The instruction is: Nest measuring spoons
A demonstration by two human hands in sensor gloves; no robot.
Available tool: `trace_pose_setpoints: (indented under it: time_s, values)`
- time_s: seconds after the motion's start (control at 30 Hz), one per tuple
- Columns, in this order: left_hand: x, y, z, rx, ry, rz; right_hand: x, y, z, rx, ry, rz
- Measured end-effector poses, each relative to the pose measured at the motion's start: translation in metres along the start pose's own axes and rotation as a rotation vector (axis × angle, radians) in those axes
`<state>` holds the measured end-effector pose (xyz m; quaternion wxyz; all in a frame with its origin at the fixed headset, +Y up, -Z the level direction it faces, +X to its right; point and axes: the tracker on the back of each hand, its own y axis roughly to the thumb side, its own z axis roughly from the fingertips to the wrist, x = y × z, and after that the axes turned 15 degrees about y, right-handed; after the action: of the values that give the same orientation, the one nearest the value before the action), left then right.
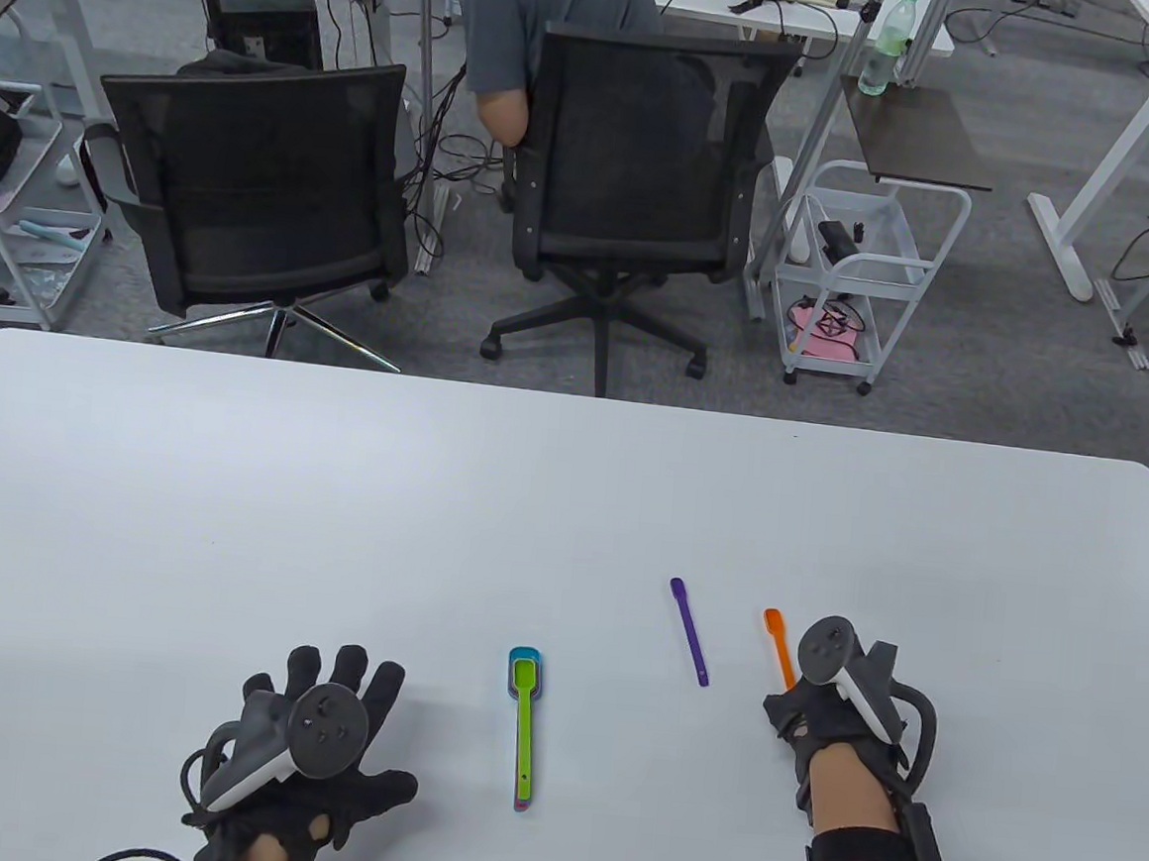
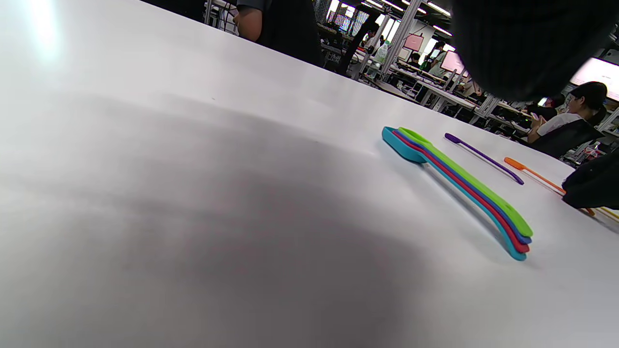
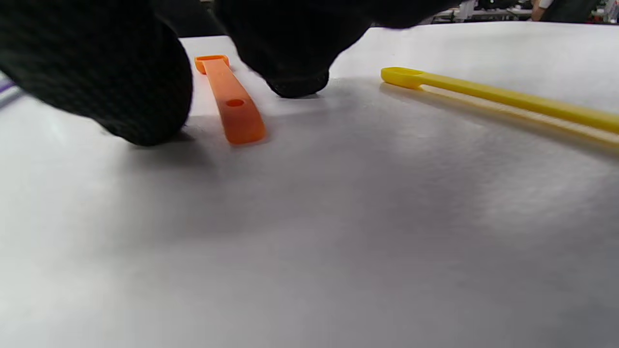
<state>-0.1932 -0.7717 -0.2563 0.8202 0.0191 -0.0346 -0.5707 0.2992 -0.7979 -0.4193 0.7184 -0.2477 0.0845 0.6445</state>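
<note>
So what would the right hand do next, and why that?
Probably close its fingers on the orange spoon and lift it. The right hand sits over that spoon's handle, fingertips on the table either side, not yet gripping. Four spoons already lie nested in a stack, while the orange, purple and yellow ones lie loose. The left hand rests flat.

- White table (image 1: 229, 523).
- Stack of nested spoons (image 1: 524, 730), green on top, near the front middle.
- Purple spoon (image 1: 689, 630), orange spoon (image 1: 778, 647), yellow spoon (image 3: 498, 98) lying singly to its right.
</note>
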Motion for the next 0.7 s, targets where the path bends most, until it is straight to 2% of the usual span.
trace_pose_setpoints:
  time_s: [0.2, 0.7]
  values:
    - [0.0001, 0.0004, -0.0004, -0.001, -0.007, -0.006, 0.0004, 0.0028, -0.0013, -0.008, 0.014, 0.038]
    - [0.0018, 0.0006, -0.0006, -0.005, -0.018, -0.018, -0.001, 0.0049, -0.0006, -0.021, 0.016, 0.002]
